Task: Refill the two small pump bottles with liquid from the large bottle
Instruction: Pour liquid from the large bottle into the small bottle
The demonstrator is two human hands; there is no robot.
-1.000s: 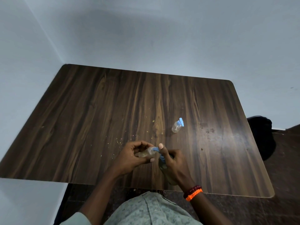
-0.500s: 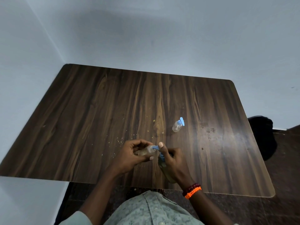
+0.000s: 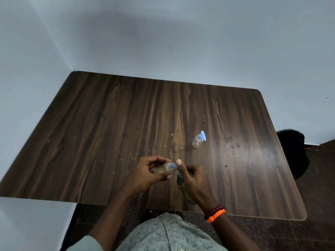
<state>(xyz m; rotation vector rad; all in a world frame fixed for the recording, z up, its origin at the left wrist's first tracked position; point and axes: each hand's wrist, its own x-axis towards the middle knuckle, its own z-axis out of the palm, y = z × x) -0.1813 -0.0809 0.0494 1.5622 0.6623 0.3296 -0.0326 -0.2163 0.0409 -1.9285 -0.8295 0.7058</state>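
Very little has shifted over the last second: both hands have stayed close together at the near middle of the table (image 3: pixel 101 124), and the small bottle between them has kept its tilt, only edging a touch. I take that to mean the person is partway through working on this first bottle, either feeding liquid into it or fitting its blue pump top, and the job is not finished.

The left hand (image 3: pixel 146 173) has its fingers curled round the small pump bottle (image 3: pixel 164 169), which lies tipped on its side with its blue top pointing right and some yellowish liquid showing inside. The right hand (image 3: pixel 193 180) wraps its fingers round the large bottle (image 3: pixel 181 184), mostly hidden under the palm; only a dark, rounded part shows. Its thumb sticks up and touches the blue top of the small bottle. Whether liquid is actually passing between the two, I cannot tell from here.

The second small bottle (image 3: pixel 198 140) stands on its own further back and to the right, well apart from the hands, its blue pump top on and looking nearly empty. By my guess it has not been refilled.

Around them, pale crumbs (image 3: pixel 135 156) are scattered on the wood just beyond the left hand, and dull stains (image 3: pixel 233 145) mark the surface to the right. A dark bag (image 3: pixel 291 151) sits on the floor off the right edge. Nothing lies between the hands and the waiting bottle. An orange and red bracelet (image 3: pixel 215 213) circles the right wrist.
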